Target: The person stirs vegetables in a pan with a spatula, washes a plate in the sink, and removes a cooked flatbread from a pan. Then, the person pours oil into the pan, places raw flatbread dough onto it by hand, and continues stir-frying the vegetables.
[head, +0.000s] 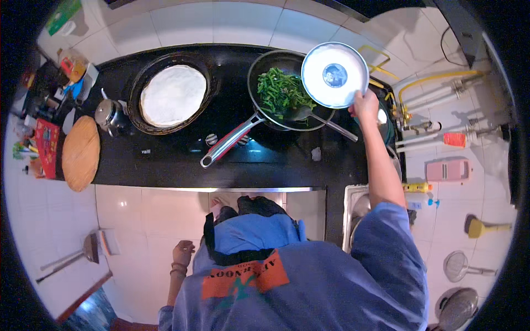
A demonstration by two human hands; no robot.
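Note:
My right hand (364,106) grips the rim of a white plate (335,53) with a blue ring and blue centre design, above the right side of a wok. In the wok (253,70) lie chopped green vegetables (279,89) and the head of a metal spatula, whose handle (341,130) rests over the rim. The wok's metal and red handle (232,140) points toward me. My left hand (183,250) hangs low beside my body, away from the stove, its fingers loosely curled and seemingly empty. On the left, a dark round pan (134,97) holds a pale flatbread (174,95).
A lidded metal pot (111,115) and a round wooden board (81,153) stand at the left of the black countertop (165,171). The sink (348,207) is at the right, near yellow-hosed pipes (439,75). Strainers (455,267) hang on the tiled wall.

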